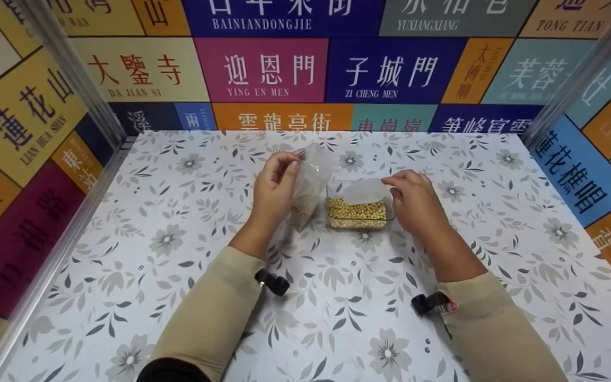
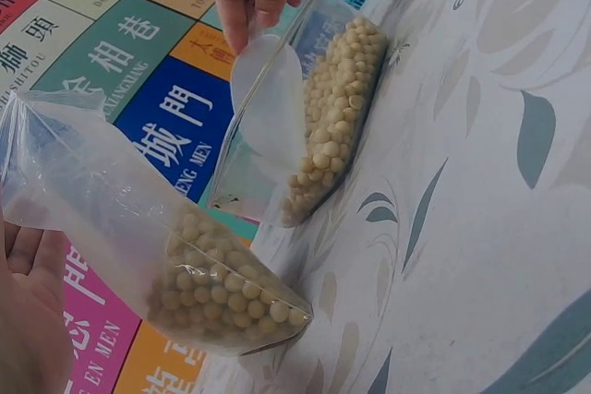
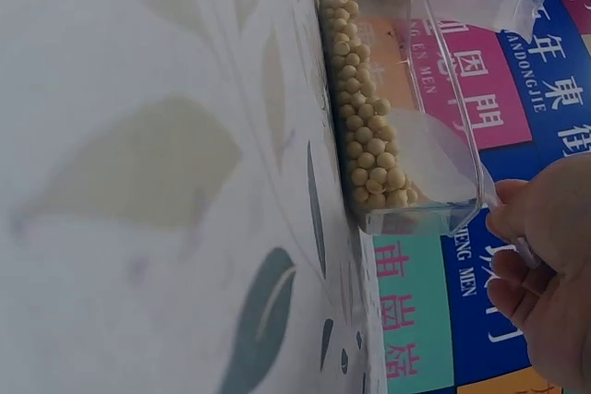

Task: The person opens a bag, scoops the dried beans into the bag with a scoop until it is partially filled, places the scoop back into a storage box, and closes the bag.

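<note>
My left hand (image 1: 276,183) pinches the top of a clear plastic bag (image 1: 311,180), which holds round pale-yellow soybeans (image 2: 217,279) in its bottom. To the bag's right stands a clear rectangular box (image 1: 332,220) with a layer of the same beans (image 3: 365,126). My right hand (image 1: 417,201), at the box's right end, grips the handle of a white plastic spoon (image 2: 266,94). The spoon's broad, translucent bowl dips inside the box, over the beans. Part of the handle is hidden by the right fingers (image 3: 512,214).
The table (image 1: 189,318) wears a white cover printed with grey flowers and leaves. Panels with coloured lettered blocks (image 1: 268,69) rise behind it and on both sides, with clear edging (image 1: 80,58) at the corners.
</note>
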The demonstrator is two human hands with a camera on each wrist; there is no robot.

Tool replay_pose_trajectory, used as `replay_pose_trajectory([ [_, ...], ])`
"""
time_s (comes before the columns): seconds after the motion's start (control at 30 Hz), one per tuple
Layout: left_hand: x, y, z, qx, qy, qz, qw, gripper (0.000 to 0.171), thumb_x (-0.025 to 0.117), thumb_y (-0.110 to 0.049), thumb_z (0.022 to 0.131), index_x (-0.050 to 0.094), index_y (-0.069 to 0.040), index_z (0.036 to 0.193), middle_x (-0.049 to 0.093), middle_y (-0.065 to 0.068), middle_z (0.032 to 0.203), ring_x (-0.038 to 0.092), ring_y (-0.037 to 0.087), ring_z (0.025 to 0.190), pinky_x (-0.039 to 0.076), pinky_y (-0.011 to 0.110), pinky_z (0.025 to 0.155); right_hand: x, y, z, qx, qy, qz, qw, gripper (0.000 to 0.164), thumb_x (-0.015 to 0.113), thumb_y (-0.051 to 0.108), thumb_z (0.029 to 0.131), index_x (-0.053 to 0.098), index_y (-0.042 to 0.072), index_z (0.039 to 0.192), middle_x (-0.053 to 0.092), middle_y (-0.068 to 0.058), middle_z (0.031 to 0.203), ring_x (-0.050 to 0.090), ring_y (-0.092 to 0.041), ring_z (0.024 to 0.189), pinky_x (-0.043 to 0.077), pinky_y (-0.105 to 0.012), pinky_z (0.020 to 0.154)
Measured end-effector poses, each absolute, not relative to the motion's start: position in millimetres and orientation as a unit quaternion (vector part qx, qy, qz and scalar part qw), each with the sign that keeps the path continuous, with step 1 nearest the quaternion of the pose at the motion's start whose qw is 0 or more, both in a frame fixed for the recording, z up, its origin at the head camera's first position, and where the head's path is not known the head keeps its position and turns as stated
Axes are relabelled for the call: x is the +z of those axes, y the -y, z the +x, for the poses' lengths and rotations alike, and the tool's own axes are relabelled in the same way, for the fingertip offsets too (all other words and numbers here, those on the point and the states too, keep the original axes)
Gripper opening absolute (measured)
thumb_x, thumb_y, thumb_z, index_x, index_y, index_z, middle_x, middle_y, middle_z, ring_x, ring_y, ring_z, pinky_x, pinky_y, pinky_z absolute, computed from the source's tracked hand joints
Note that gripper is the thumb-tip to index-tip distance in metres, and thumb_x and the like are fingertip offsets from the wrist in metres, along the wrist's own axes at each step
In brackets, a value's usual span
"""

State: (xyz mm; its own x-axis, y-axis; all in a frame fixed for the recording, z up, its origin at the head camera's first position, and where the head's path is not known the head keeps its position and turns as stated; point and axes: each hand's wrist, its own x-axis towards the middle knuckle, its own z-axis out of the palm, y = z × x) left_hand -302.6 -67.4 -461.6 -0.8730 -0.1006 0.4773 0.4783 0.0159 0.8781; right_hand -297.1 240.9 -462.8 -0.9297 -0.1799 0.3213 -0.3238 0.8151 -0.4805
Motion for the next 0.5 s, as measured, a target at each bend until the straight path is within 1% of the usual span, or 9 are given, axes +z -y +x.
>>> replay_pose_trajectory([
  [0.23,-462.0,67.3,-302.0,-0.691,0.678,-0.14,0.207,0.014,0.062,-0.01,0.107,0.065,-0.001,0.117,0.074,0.015,0.127,0.068,0.019,0.125,0.055,0.031,0.109,-462.8,-237.7,-297.6,0.281,0.95,0.12,0.071,0.035,0.055,0.005,0.108,0.072,0.011,0.137,0.067,-0.011,0.133,0.056,-0.038,0.133,0.048,-0.056,0.115],
  [0.33,-461.7,67.2,-301.7,-0.692,0.677,-0.14,0.207,0.013,0.062,-0.01,0.107,0.065,-0.002,0.117,0.074,0.014,0.126,0.068,0.019,0.123,0.055,0.031,0.107,-462.9,-236.9,-299.0,0.28,0.95,0.125,0.05,0.034,0.056,0.006,0.108,0.072,0.012,0.138,0.066,-0.012,0.134,0.055,-0.038,0.135,0.045,-0.056,0.118],
  [0.5,-460.9,66.5,-301.5,-0.701,0.669,-0.145,0.203,0.013,0.061,-0.009,0.107,0.065,0.0,0.117,0.074,0.015,0.128,0.069,0.02,0.124,0.056,0.032,0.108,-463.1,-238.2,-299.7,0.28,0.948,0.149,0.022,0.034,0.056,0.006,0.108,0.071,0.011,0.138,0.067,-0.014,0.135,0.053,-0.04,0.139,0.041,-0.057,0.122],
])
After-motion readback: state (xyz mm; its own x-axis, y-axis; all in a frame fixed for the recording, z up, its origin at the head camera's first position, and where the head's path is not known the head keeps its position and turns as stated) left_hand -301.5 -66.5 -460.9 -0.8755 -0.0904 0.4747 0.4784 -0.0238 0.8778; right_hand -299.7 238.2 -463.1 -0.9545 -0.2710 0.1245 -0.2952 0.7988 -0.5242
